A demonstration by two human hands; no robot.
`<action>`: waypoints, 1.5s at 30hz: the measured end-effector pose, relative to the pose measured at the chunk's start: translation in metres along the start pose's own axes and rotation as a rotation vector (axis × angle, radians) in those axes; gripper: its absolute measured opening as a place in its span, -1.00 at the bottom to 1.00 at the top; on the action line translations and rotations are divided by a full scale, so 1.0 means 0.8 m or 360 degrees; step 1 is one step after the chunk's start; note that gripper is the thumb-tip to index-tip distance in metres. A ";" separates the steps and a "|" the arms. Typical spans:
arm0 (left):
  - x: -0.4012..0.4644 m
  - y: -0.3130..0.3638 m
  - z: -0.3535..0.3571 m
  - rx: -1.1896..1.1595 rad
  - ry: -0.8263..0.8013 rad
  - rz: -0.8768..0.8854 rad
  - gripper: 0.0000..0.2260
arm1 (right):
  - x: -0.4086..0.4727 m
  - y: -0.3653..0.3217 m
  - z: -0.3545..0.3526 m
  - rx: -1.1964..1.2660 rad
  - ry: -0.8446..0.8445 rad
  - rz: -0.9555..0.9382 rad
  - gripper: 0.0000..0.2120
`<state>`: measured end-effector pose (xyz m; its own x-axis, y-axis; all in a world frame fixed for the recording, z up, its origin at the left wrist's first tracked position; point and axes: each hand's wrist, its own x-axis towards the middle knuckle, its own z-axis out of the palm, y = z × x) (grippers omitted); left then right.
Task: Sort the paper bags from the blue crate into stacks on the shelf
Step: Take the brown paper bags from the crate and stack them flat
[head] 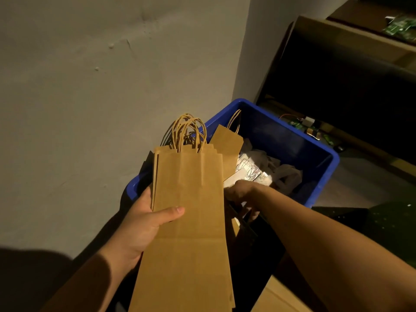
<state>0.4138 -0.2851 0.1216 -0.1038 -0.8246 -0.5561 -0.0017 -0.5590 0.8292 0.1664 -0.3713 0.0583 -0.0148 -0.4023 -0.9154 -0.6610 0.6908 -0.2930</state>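
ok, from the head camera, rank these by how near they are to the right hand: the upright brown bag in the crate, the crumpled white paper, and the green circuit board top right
Nearest the right hand first:
1. Crumpled white paper, in the blue crate, just beyond the hand.
2. Upright brown bag, at the crate's far-left corner.
3. Green circuit board, up on the box at top right.

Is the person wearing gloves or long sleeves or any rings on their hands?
No gloves. The left hand and the right hand are both bare, and both forearms are bare as far as the picture shows, so no sleeves appear. No ring, watch or bracelet is visible, though the light is dim and most of the right hand's fingers are hidden.
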 end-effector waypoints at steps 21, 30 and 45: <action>-0.002 -0.008 0.004 0.0012 0.0055 0.0071 -0.52 | -0.039 0.038 0.015 0.0694 0.0481 -0.0473 -0.79; -0.003 -0.009 0.009 0.0021 0.0107 0.0094 -0.58 | -0.098 0.072 0.000 0.1305 0.1247 -0.0789 -0.92; -0.007 0.003 0.021 0.0103 0.0073 0.0218 -0.24 | -0.154 0.061 0.004 0.1328 0.0929 -0.1041 -0.87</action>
<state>0.3980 -0.2805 0.1275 -0.0617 -0.8968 -0.4382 -0.0546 -0.4353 0.8986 0.1382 -0.2862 0.1558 -0.3370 -0.8825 -0.3281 0.0141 0.3437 -0.9390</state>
